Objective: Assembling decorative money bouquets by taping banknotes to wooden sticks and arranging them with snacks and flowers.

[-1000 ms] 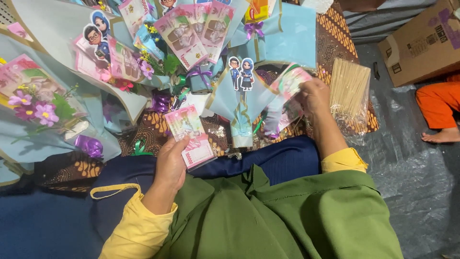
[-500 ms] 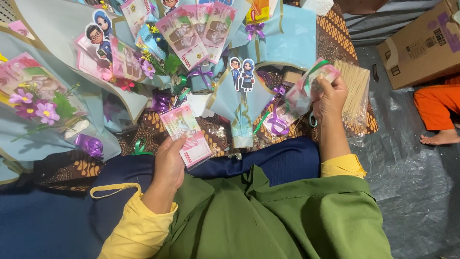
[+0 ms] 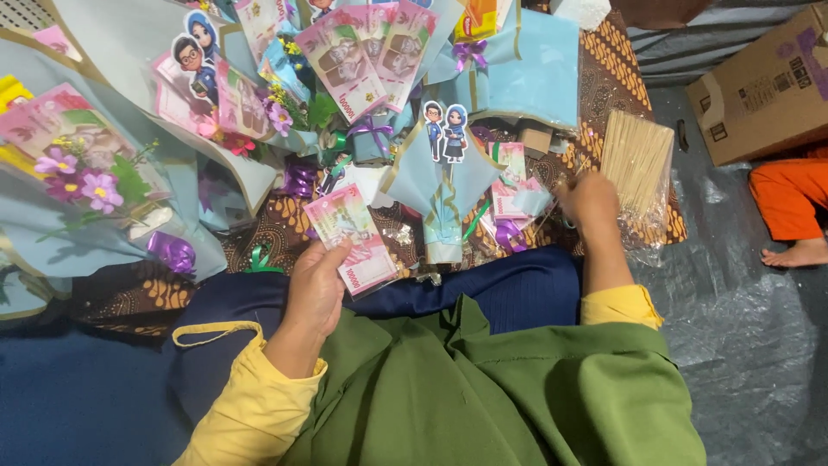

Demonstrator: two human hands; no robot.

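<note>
One pink banknote in left hand, long axis tilted up-left

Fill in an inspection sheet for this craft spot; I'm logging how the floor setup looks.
Surface: brown patterned cloth on the floor, with grey plastic sheeting to the right.
Job's things: pink banknotes fanned in the left hand; bundle of thin wooden sticks in clear wrap, next to the right hand.
Clutter: pale blue paper bouquets with cartoon couple cut-outs, purple ribbons, purple artificial flowers.
Grippers: left hand grips the notes; right hand's fingers are hidden, so its grip cannot be told.
Cables: nothing seen.
Surroundings: cardboard box; another person's orange-clad leg.
</note>
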